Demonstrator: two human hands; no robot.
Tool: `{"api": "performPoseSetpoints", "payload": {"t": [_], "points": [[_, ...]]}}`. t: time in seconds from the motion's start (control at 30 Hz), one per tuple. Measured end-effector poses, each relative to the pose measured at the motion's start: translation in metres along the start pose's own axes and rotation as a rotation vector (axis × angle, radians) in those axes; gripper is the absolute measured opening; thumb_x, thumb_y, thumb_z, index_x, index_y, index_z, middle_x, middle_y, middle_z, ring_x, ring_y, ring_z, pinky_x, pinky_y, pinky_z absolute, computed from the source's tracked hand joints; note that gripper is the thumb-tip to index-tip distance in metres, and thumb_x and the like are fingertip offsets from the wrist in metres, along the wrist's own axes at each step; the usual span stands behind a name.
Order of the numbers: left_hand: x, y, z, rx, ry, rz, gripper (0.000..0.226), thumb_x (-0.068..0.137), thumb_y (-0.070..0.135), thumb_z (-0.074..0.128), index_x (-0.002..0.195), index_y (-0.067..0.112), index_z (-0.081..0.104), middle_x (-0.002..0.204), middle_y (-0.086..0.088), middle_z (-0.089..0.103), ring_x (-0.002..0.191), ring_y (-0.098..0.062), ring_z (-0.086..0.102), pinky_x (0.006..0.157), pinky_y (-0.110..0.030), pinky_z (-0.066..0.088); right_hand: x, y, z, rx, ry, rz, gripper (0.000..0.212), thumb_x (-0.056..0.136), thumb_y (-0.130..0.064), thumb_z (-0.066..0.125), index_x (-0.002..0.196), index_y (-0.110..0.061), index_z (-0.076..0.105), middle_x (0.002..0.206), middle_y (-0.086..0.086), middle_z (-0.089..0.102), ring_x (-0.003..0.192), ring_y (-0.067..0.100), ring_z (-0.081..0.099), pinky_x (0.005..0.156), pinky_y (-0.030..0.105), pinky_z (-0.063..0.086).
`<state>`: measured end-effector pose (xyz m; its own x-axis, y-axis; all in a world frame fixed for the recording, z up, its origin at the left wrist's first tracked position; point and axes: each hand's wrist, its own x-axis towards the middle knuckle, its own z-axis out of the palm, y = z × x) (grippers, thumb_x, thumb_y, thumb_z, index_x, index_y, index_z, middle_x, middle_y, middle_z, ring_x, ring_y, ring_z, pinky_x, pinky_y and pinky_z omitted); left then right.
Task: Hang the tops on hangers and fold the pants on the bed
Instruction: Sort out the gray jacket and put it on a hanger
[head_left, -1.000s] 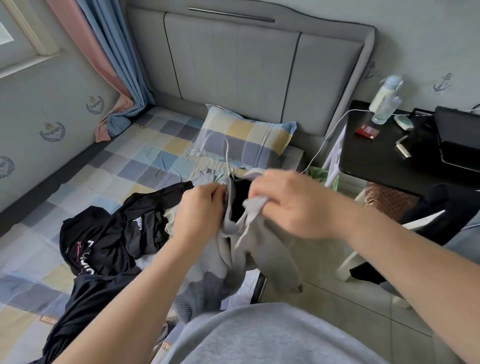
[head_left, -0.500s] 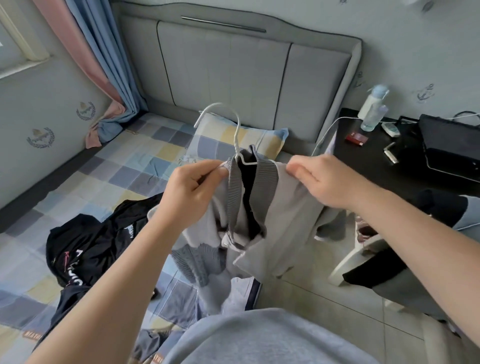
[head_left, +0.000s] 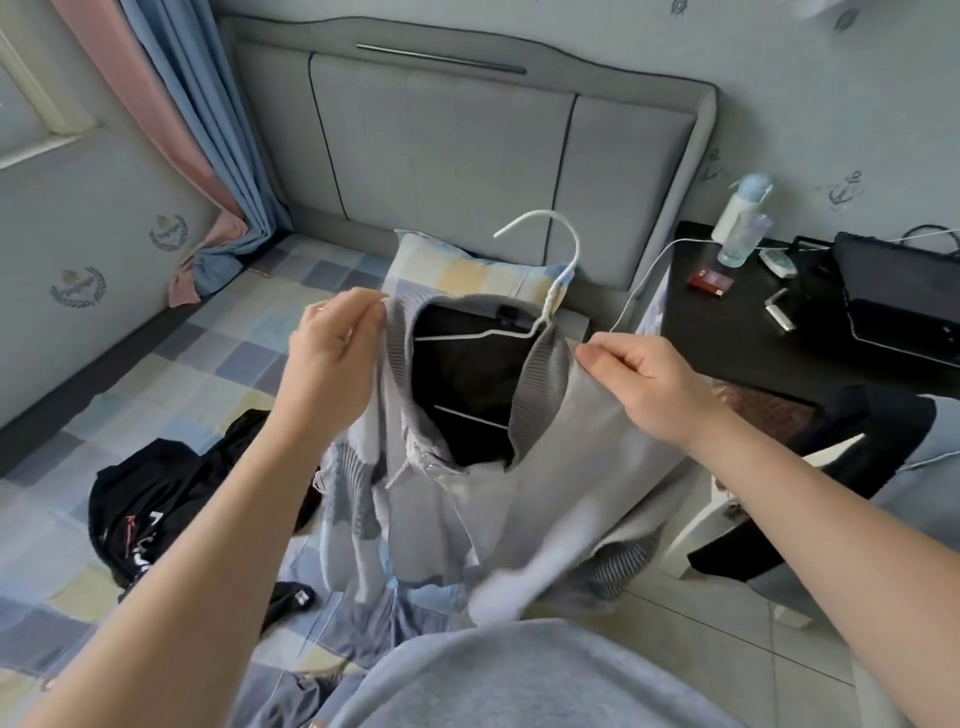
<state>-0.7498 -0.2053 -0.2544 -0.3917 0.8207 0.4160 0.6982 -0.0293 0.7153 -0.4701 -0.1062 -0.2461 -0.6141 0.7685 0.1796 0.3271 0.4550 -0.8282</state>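
1. Two hands hold a single garment: the grey top (head_left: 545, 478) is held in the air over the near edge of the bed (head_left: 156, 364), collar uppermost, with its lower part hanging down in a blur.
2. The left side of the ribbed collar is pinched between the thumb and fingers of the left hand (head_left: 332, 353). The fabric just beside the collar's right side is gripped by the curled fingers of the right hand (head_left: 644, 379). Nothing else is held by either.
3. A white wire hanger (head_left: 558, 270) is seen inside the neck opening, with its hook standing up above the collar. The twisted stem lies against the collar's right side, so it is much nearer the right hand (one wire arm can be traced leftward across the dark lining).
4. The hanger's long axis is judged to run roughly from hand to hand, along the line of the shoulders, with the top sitting off-centre on it.
5. The coming move is judged to turn on that offset: the collar would have to be drawn rightward, or the hanger leftward, until the hook stands mid-collar. Whether the wire already bears the top's weight cannot be told.
6. Black clothes (head_left: 150, 499) lie heaped on the bed to the left, well apart from the top, and are judged not yet dealt with.
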Motion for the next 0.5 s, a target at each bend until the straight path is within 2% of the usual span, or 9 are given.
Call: {"api": "performPoseSetpoints", "payload": {"t": [0.1, 0.17, 0.23, 0.3, 0.37, 0.43, 0.5], "points": [[-0.005, 0.003, 0.009, -0.059, -0.081, 0.000, 0.017, 0.105, 0.019, 0.045, 0.102, 0.018, 0.062, 0.085, 0.008, 0.063, 0.083, -0.012, 0.056, 0.074, -0.027, 0.043, 0.001, 0.003, 0.004, 0.030, -0.008, 0.019, 0.053, 0.098, -0.036, 0.058, 0.067, 0.004, 0.044, 0.058, -0.003, 0.033, 0.055, 0.007, 0.033, 0.053, 0.019, 0.028], [-0.008, 0.001, 0.014, -0.020, -0.129, 0.015, 0.017, 0.106, 0.023, 0.043, 0.098, 0.020, 0.058, 0.083, 0.004, 0.062, 0.080, -0.015, 0.058, 0.075, -0.034, 0.047, 0.002, 0.005, 0.006, 0.022, -0.021, 0.025, 0.049, 0.093, -0.037, 0.059, 0.063, -0.002, 0.043, 0.055, -0.009, 0.032, 0.053, 0.004, 0.031, 0.052, 0.016, 0.028], [-0.011, -0.001, 0.018, 0.045, -0.171, 0.011, 0.018, 0.107, 0.027, 0.041, 0.096, 0.022, 0.055, 0.081, 0.004, 0.061, 0.078, -0.021, 0.059, 0.074, -0.042, 0.049, 0.004, 0.007, 0.005, 0.019, -0.045, 0.031, 0.048, 0.087, -0.043, 0.061, 0.066, -0.003, 0.047, 0.056, -0.005, 0.036, 0.054, 0.005, 0.035, 0.053, 0.017, 0.031], [-0.013, 0.001, 0.022, 0.084, -0.182, -0.008, 0.020, 0.106, 0.030, 0.041, 0.094, 0.022, 0.055, 0.077, 0.005, 0.061, 0.075, -0.022, 0.058, 0.072, -0.043, 0.051, 0.007, 0.006, 0.005, 0.012, -0.065, 0.036, 0.039, 0.083, -0.045, 0.065, 0.080, -0.006, 0.059, 0.064, 0.003, 0.049, 0.060, 0.010, 0.043, 0.060, 0.021, 0.037], [-0.013, 0.005, 0.027, 0.106, -0.166, -0.012, 0.021, 0.105, 0.030, 0.043, 0.092, 0.021, 0.056, 0.074, 0.004, 0.061, 0.073, -0.022, 0.058, 0.070, -0.041, 0.051, 0.009, 0.003, 0.006, 0.003, -0.090, 0.045, 0.027, 0.083, -0.044, 0.068, 0.093, -0.019, 0.065, 0.079, -0.004, 0.062, 0.069, 0.013, 0.051, 0.069, 0.024, 0.043], [-0.013, 0.009, 0.033, 0.121, -0.176, 0.002, 0.021, 0.105, 0.028, 0.044, 0.090, 0.021, 0.057, 0.073, 0.005, 0.061, 0.071, -0.020, 0.058, 0.068, -0.037, 0.049, 0.012, -0.001, 0.011, -0.032, -0.129, 0.025, 0.005, 0.092, -0.035, 0.067, 0.093, -0.030, 0.067, 0.082, -0.008, 0.065, 0.073, 0.015, 0.056, 0.074, 0.026, 0.044], [-0.013, 0.010, 0.038, 0.125, -0.206, 0.032, 0.019, 0.105, 0.027, 0.046, 0.092, 0.022, 0.060, 0.071, 0.008, 0.061, 0.066, -0.014, 0.057, 0.063, -0.033, 0.047, 0.014, -0.003, 0.016, -0.062, -0.174, 0.011, 0.015, 0.098, -0.025, 0.062, 0.085, -0.031, 0.067, 0.072, -0.004, 0.061, 0.068, 0.012, 0.052, 0.068, 0.027, 0.042]]}}
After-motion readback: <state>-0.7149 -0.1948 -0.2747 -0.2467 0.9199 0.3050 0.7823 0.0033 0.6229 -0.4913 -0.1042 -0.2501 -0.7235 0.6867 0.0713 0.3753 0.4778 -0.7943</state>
